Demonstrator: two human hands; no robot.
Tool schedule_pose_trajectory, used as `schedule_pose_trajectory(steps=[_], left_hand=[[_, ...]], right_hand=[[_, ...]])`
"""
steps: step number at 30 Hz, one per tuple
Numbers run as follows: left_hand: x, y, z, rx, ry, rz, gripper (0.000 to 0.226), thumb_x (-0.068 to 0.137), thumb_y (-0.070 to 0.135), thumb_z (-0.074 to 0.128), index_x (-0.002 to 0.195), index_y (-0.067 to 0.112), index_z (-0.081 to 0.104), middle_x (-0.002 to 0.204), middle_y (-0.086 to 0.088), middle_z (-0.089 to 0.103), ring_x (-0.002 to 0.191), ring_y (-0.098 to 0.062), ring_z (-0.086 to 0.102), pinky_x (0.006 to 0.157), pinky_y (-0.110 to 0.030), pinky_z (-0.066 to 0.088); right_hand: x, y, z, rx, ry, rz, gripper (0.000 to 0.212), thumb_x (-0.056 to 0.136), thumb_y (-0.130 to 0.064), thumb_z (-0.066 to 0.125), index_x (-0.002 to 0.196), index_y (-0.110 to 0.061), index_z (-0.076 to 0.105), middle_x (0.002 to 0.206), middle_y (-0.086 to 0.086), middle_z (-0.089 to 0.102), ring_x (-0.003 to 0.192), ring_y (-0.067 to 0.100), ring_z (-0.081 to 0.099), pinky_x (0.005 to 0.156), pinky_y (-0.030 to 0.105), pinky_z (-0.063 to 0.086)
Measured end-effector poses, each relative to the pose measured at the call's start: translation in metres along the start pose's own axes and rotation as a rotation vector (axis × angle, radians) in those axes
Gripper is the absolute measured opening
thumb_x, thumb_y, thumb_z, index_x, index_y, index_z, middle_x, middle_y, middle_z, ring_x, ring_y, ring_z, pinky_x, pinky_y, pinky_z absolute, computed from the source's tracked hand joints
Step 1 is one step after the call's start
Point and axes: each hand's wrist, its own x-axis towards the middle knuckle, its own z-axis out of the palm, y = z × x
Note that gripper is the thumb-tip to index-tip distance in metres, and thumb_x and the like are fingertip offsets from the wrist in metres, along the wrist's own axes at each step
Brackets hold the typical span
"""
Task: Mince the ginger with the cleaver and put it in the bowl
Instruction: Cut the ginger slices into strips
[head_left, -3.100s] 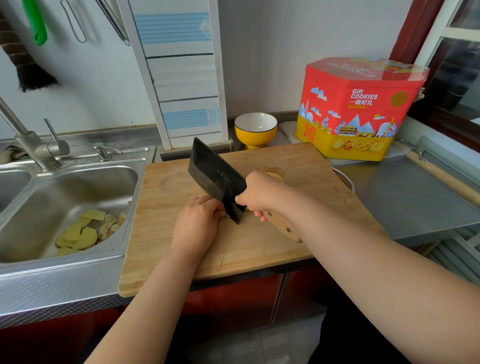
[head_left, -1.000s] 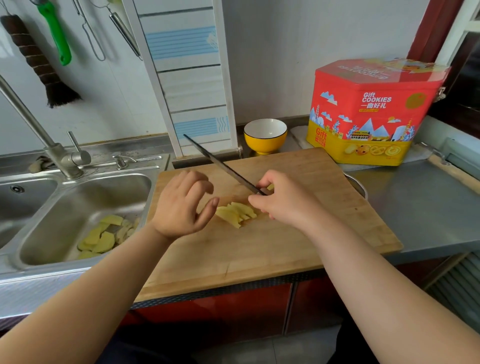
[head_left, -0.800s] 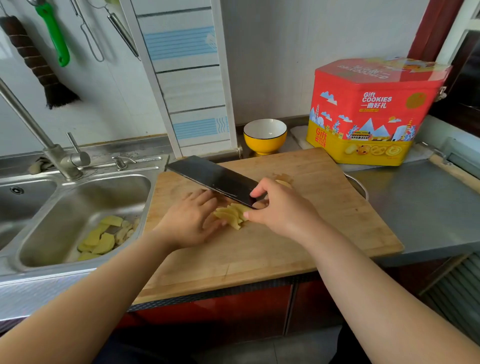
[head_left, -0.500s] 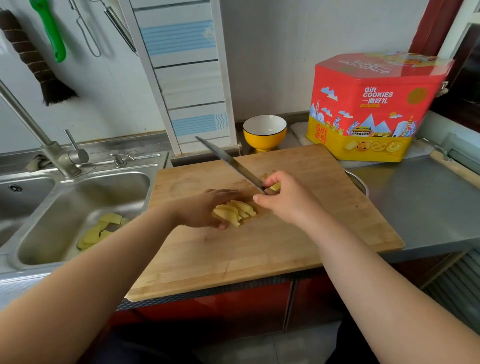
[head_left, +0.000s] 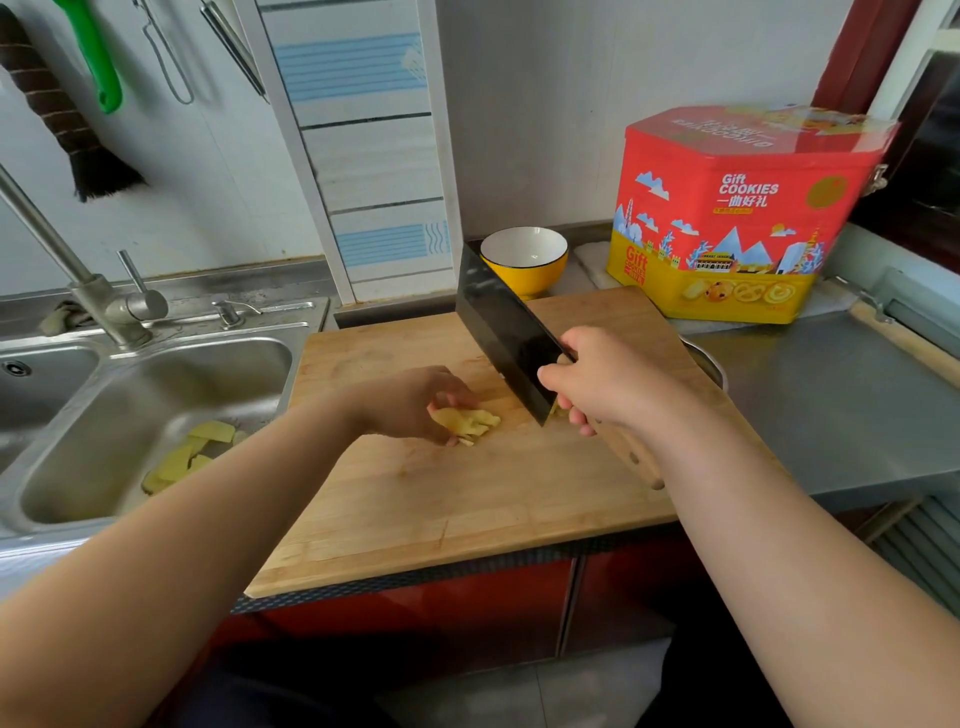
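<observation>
A small pile of yellow ginger slices (head_left: 467, 423) lies in the middle of the wooden cutting board (head_left: 441, 499). My left hand (head_left: 410, 402) rests against the left side of the pile, fingers curled round the slices. My right hand (head_left: 605, 382) grips the wooden handle of the black cleaver (head_left: 501, 325), whose blade stands upright just right of the ginger, its edge near the board. The yellow bowl (head_left: 524, 257) with a white inside stands behind the board and looks empty.
A steel sink (head_left: 140, 415) to the left holds ginger peelings (head_left: 187, 454), with a tap (head_left: 104, 306) behind it. A red and yellow cookie tin (head_left: 737, 208) stands at the back right. Steel counter (head_left: 841, 395) spreads right of the board. Utensils hang on the wall.
The cleaver has turned from lying nearly flat to standing upright beside the ginger. My left hand has stayed on the pile, gathering the slices closer together.
</observation>
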Motion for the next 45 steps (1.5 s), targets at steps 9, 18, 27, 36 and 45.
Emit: schedule_pose_trajectory(steps=[9,18,27,36,45], left_hand=[[-0.017,0.023,0.026,0.012,0.232,-0.275,0.046,0.083,0.039,0.068,0.125,0.026,0.053,0.12,0.003,0.053,0.101,-0.014,0.053,0.087,-0.028,0.048],[-0.022,0.058,0.07,0.146,0.572,-0.488,0.05,0.091,0.055,0.048,0.118,0.014,0.053,0.113,-0.007,0.055,0.093,-0.023,0.057,0.064,-0.03,0.043],[-0.037,0.035,0.077,-0.093,0.578,-0.279,0.065,0.08,0.053,0.066,0.133,0.026,0.041,0.128,0.004,0.046,0.12,-0.017,0.041,0.102,-0.032,0.037],[-0.024,0.027,0.085,-0.075,0.678,-0.053,0.035,0.085,0.032,0.066,0.105,0.021,0.039,0.109,0.005,0.037,0.1,-0.013,0.04,0.091,-0.025,0.038],[-0.028,0.025,0.085,-0.053,0.714,-0.006,0.031,0.08,0.036,0.068,0.09,0.025,0.041,0.101,0.006,0.038,0.094,-0.015,0.039,0.084,-0.024,0.035]], right_hand=[[0.001,-0.006,0.005,-0.157,-0.085,0.047,0.051,0.101,-0.024,0.048,0.148,-0.009,0.033,0.093,0.014,0.068,0.071,0.021,0.066,0.075,0.041,0.061],[0.009,-0.011,0.011,-0.209,-0.077,0.055,0.055,0.101,-0.026,0.047,0.151,-0.012,0.03,0.091,0.013,0.069,0.073,0.022,0.068,0.074,0.038,0.061],[0.005,-0.014,0.012,-0.213,-0.174,0.027,0.058,0.099,-0.021,0.049,0.152,-0.011,0.028,0.092,0.015,0.069,0.068,0.019,0.062,0.068,0.035,0.06],[0.003,-0.018,0.015,-0.282,-0.195,-0.012,0.062,0.099,-0.02,0.048,0.155,-0.017,0.022,0.094,0.015,0.068,0.069,0.019,0.062,0.067,0.034,0.058],[0.002,-0.013,0.011,-0.22,-0.116,-0.017,0.06,0.098,-0.02,0.048,0.153,-0.015,0.027,0.084,0.012,0.063,0.06,0.016,0.057,0.054,0.029,0.053]])
